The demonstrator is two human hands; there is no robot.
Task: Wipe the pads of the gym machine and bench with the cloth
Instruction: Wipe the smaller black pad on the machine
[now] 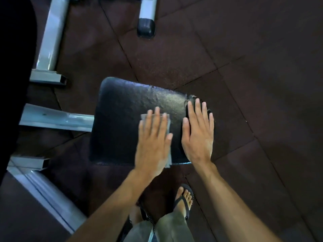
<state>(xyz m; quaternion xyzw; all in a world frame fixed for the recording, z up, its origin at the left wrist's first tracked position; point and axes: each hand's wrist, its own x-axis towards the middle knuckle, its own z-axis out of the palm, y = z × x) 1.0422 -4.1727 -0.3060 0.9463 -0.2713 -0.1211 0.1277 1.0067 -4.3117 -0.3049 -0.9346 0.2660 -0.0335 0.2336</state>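
Observation:
A black padded seat (pixel 122 119) of the gym machine lies below me, worn and torn at its far right corner. My left hand (pixel 153 142) presses flat on a grey cloth (pixel 168 126) on the pad's right half; the cloth shows only at my fingertips and along the thumb side. My right hand (pixel 198 135) lies flat, fingers together, on the pad's right edge beside the cloth, holding nothing.
White steel frame tubes (pixel 56 117) run left of the pad, with another leg (pixel 49 41) and a black-capped foot (pixel 146 27) farther off. A dark large pad (pixel 14 67) fills the left edge. My sandalled feet (pixel 183 199) stand on the dark rubber floor tiles (pixel 253 67).

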